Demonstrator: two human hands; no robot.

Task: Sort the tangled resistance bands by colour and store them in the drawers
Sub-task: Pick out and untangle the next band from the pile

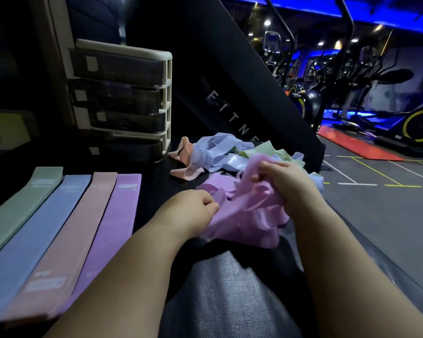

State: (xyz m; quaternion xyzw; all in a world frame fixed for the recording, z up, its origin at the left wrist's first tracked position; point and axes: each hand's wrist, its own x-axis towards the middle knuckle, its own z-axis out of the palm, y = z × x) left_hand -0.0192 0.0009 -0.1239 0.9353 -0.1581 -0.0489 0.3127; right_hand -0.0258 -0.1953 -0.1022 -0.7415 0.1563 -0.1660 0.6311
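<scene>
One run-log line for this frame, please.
stage: untangling; left hand: pinches purple bands; right hand: grips purple bands; flat bands: four, side by side; drawers: untouched

Purple bands (244,211) thin, smooth, probably latex; drawers (122,93) glossy plastic

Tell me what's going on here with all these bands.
A person holds a tangle of purple bands: the left hand pinches one edge, the right hand grips the bunch. A mixed heap of blue, green and pink bands lies beyond. Four flat bands lie side by side at left, before the drawer unit.
</scene>
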